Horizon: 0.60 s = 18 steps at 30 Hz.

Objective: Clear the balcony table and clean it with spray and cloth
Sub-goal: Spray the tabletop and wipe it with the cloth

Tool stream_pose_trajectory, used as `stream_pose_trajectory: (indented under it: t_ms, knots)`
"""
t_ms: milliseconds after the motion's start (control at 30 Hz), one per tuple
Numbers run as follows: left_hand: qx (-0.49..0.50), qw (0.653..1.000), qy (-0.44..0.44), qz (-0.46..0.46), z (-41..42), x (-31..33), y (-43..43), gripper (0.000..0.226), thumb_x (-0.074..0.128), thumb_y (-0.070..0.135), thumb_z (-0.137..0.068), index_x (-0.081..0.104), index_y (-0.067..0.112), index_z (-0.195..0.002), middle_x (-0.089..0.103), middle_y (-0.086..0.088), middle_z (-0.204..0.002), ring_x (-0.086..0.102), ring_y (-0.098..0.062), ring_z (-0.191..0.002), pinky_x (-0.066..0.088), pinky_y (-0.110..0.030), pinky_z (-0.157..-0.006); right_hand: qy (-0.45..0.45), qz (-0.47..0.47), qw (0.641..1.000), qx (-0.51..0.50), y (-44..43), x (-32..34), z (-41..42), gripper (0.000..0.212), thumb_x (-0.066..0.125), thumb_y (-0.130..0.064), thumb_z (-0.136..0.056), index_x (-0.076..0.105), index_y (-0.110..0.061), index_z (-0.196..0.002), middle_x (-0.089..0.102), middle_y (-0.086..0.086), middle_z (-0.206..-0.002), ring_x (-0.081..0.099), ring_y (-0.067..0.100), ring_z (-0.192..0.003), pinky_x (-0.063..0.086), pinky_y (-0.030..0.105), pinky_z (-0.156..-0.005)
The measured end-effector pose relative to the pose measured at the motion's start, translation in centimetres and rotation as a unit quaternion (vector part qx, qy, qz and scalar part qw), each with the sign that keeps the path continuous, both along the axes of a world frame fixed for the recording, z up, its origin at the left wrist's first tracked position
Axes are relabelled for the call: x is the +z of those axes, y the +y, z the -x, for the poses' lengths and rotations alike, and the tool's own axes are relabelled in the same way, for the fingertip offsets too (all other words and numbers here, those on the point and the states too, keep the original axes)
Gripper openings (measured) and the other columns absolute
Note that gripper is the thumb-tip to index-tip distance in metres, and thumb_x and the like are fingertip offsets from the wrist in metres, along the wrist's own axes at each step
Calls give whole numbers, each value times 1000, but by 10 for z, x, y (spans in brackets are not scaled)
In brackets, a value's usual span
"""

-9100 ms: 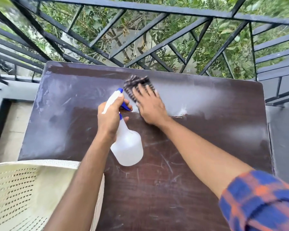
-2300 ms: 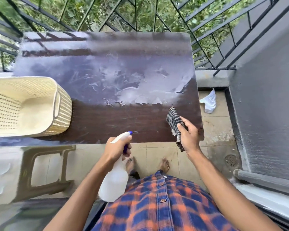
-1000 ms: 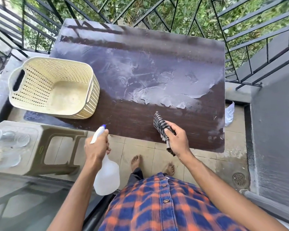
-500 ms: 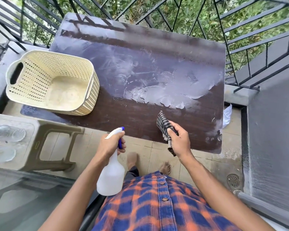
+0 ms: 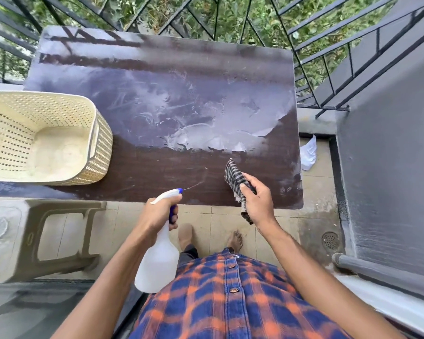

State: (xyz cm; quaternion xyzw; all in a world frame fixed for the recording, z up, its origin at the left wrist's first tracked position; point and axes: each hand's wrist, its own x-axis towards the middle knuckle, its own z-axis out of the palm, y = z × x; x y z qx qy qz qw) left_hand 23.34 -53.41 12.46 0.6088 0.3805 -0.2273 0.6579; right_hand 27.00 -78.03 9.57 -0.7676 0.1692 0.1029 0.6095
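The dark brown balcony table (image 5: 157, 172) is wet and streaked across its far half. My left hand (image 5: 157, 212) grips a white spray bottle (image 5: 158, 263) with a blue trigger, nozzle at the table's near edge; a thin jet leaves the nozzle over the near strip. My right hand (image 5: 257, 201) holds a bunched black-and-white checked cloth (image 5: 235, 178) just above the near right part of the table. A cream perforated basket (image 5: 42, 138) stands empty on the table's left end.
A beige plastic stool (image 5: 59, 238) stands left of my bare feet, with glassware blurred at the far left edge. Black railing (image 5: 328, 52) runs behind and right of the table. A grey wall (image 5: 389, 167) is on the right, crumpled white paper (image 5: 308, 152) and a floor drain (image 5: 330, 240) below it.
My left hand has lifted the bottle toward the table's near edge and a jet now sprays out. My right hand keeps the cloth in about the same place.
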Motion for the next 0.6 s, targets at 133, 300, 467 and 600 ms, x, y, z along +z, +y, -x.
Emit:
stream_pose_trajectory:
  t_ms: [133,300,467,600]
  knots:
    - [-108,994,-29,-22,-8,1,-23,25,67,27,-92,69,16,-70,63,-6,-59,59,-21,-52,39,-25,-49,-23,-20,998,-46,-20,2,0,36,55,1,-94,68,-26,-114,73,-14,-101,66,1,-88,52,17,-79]
    - [-163,986,-35,18,-18,8,-64,22,68,23,-91,70,14,-70,58,-11,-59,55,-23,-50,41,-27,-47,-41,-18,991,-123,-56,4,4,37,56,3,-94,67,-25,-115,72,-9,-108,67,4,-98,50,16,-84]
    - [-278,959,-58,13,-29,16,-109,37,63,34,-92,61,11,-62,57,-10,-57,55,-25,-54,41,-28,-52,-43,31,977,-205,-103,7,10,34,59,-5,-94,67,-23,-122,72,-6,-110,66,-2,-97,49,14,-86]
    - [-315,947,-60,-4,-33,15,-142,42,65,38,-90,64,7,-62,62,-10,-56,56,-22,-51,42,-28,-54,-32,58,965,-254,-134,4,21,35,59,-8,-95,66,-14,-128,72,-3,-113,67,8,-103,51,24,-92]
